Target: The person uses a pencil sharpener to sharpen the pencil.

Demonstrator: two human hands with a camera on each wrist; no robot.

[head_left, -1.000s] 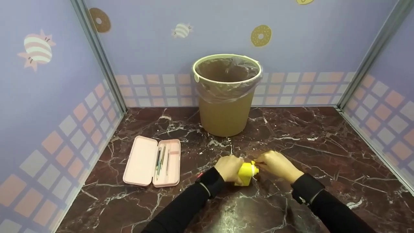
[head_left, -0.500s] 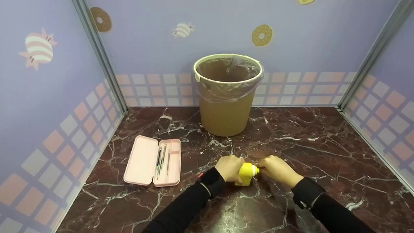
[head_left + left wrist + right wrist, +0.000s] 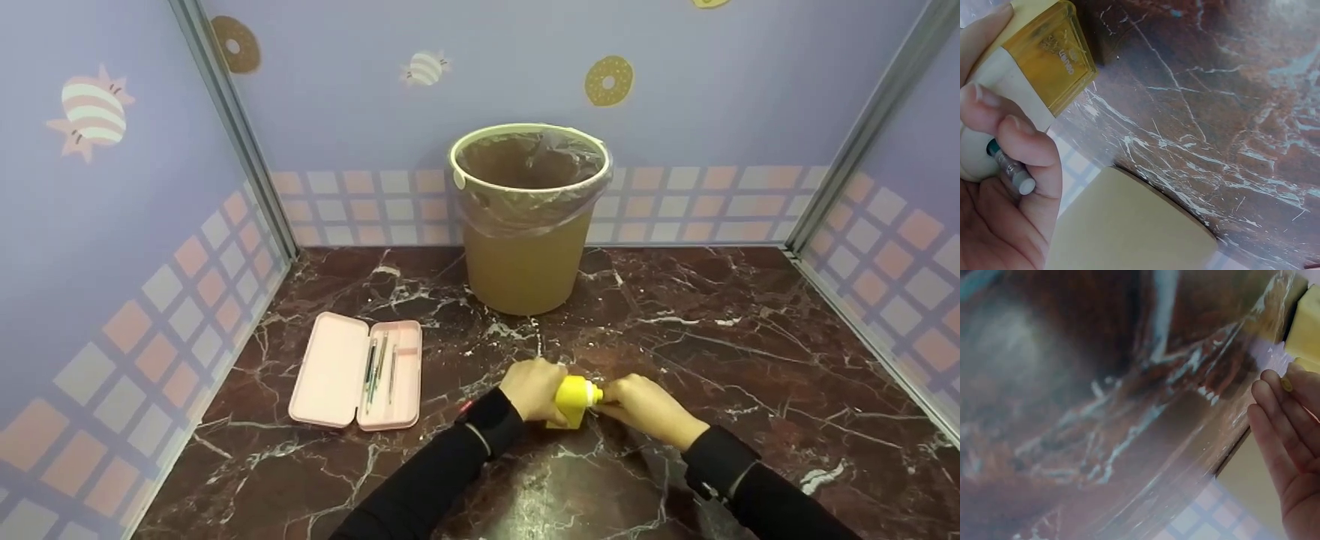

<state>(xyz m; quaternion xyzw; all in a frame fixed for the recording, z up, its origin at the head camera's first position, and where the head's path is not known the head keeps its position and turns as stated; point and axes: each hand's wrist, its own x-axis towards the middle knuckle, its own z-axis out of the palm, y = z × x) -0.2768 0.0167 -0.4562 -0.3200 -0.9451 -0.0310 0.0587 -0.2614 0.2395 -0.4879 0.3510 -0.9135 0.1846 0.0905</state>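
Note:
A yellow hand-crank pencil sharpener is on the marble-patterned table, gripped from its left side by my left hand. In the left wrist view a pencil pokes out of the sharpener's hole, its ferrule and eraser end between the curled fingers. Below the cream body shows a see-through amber shavings box. At the crank side, my right hand pinches the small yellow crank knob between thumb and index finger, the other fingers extended in the right wrist view.
An opened pink pencil case with several pencils in its right half lies to the left. Behind the hands stands a tan waste bin with a clear plastic liner. Patterned panels enclose the table at back and sides.
My right hand has swung the crank round, from above the sharpener's end to lower and a little to the right. The left hand and sharpener stay in place.

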